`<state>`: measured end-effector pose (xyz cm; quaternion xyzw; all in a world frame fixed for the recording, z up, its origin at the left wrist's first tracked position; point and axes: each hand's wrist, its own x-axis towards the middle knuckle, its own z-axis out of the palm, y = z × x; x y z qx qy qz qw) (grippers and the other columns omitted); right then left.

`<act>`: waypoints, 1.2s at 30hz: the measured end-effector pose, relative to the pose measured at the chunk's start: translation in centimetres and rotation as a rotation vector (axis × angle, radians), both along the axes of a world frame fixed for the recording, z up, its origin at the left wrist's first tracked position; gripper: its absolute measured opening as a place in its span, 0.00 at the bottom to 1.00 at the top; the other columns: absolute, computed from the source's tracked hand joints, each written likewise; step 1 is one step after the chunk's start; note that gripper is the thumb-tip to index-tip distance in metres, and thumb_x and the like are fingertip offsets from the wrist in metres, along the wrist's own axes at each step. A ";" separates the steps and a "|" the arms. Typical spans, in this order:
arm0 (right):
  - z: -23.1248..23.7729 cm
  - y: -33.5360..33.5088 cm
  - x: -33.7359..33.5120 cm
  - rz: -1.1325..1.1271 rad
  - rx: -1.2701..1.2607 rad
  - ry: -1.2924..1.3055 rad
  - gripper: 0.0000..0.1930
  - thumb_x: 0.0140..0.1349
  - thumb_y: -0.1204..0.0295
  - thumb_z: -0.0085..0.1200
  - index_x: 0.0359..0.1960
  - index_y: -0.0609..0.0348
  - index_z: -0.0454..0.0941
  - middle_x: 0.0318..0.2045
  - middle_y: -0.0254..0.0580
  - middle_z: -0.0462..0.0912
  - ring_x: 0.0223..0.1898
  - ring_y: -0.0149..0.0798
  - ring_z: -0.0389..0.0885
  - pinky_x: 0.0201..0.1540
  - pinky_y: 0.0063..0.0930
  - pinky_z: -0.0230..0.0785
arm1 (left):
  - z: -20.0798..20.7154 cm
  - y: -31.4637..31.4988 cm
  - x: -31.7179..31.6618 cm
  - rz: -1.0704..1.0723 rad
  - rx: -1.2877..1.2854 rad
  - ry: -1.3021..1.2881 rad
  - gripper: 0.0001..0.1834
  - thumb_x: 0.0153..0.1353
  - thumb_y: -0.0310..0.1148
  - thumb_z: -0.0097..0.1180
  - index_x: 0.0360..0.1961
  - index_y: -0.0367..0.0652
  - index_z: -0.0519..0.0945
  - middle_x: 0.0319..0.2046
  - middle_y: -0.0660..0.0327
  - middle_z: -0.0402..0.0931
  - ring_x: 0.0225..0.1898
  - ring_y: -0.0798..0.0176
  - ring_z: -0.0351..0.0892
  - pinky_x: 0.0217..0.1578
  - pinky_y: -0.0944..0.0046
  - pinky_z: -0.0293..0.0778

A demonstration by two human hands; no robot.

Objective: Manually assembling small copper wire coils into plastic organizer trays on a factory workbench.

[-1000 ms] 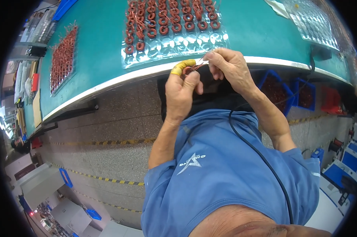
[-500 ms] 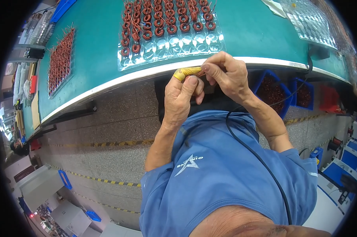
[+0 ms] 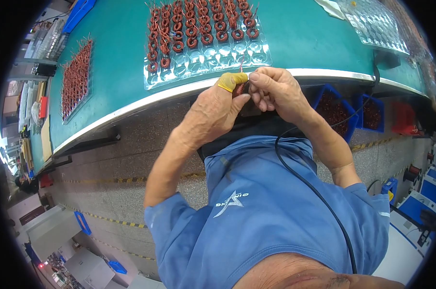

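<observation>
Both hands pinch one small copper coil [image 3: 240, 89] just off the table's [image 3: 116, 72] near edge: left hand [image 3: 213, 113] (yellow-capped thumb) steadies, right hand [image 3: 271, 89] should draw wire taut.

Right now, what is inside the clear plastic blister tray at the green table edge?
The clear plastic blister tray holds rows of copper-wound ring coils; its nearest pockets look empty. The hands hide nothing of it.

Both hands [image 3: 247, 98] pinch coil [image 3: 240, 88] (tray edge).
</observation>
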<state>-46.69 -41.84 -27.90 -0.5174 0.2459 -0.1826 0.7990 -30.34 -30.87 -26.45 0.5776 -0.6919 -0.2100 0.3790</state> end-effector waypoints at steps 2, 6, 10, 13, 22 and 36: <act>-0.1 -0.5 -0.1 0.003 0.056 -0.006 0.15 0.65 0.62 0.53 0.26 0.60 0.75 0.18 0.33 0.76 0.14 0.20 0.71 0.16 0.12 0.60 | 1.2 -0.3 0.8 -0.067 0.089 -0.043 0.17 0.63 0.32 0.54 0.52 0.39 0.69 0.37 0.50 0.75 0.36 0.46 0.77 0.39 0.55 0.72; 0.9 0.2 -0.3 -0.027 -0.258 0.072 0.15 0.64 0.63 0.54 0.25 0.61 0.76 0.16 0.32 0.76 0.15 0.21 0.71 0.17 0.15 0.61 | 1.9 -0.2 0.9 -0.123 0.108 -0.170 0.16 0.60 0.32 0.57 0.46 0.38 0.70 0.34 0.52 0.73 0.34 0.49 0.76 0.37 0.57 0.72; 1.7 2.2 -0.3 -0.204 -0.589 0.118 0.12 0.63 0.69 0.54 0.24 0.64 0.75 0.15 0.33 0.75 0.17 0.22 0.72 0.19 0.18 0.63 | 1.1 0.3 -0.6 0.038 0.092 -0.033 0.13 0.59 0.32 0.58 0.40 0.36 0.71 0.31 0.53 0.70 0.33 0.51 0.76 0.36 0.57 0.72; 1.6 1.2 -0.1 -0.050 -0.526 0.112 0.11 0.64 0.70 0.51 0.26 0.64 0.75 0.18 0.32 0.77 0.20 0.23 0.73 0.21 0.18 0.65 | 1.3 0.3 0.3 -0.040 -0.099 -0.245 0.13 0.57 0.31 0.58 0.39 0.36 0.71 0.32 0.53 0.70 0.34 0.52 0.76 0.35 0.57 0.73; 1.7 0.8 -0.9 0.087 -0.359 -0.039 0.12 0.66 0.67 0.52 0.36 0.65 0.78 0.25 0.34 0.79 0.24 0.23 0.76 0.25 0.16 0.70 | 3.5 -0.1 1.2 -0.162 -0.321 -0.688 0.14 0.52 0.30 0.55 0.40 0.38 0.73 0.34 0.55 0.69 0.36 0.57 0.74 0.39 0.61 0.74; 1.0 1.5 -1.0 0.059 -0.160 -0.020 0.15 0.68 0.64 0.47 0.33 0.64 0.79 0.21 0.34 0.79 0.20 0.24 0.78 0.21 0.14 0.69 | 4.1 0.8 0.3 -0.200 -0.228 -0.935 0.14 0.47 0.26 0.58 0.37 0.34 0.75 0.38 0.52 0.71 0.39 0.53 0.77 0.41 0.58 0.76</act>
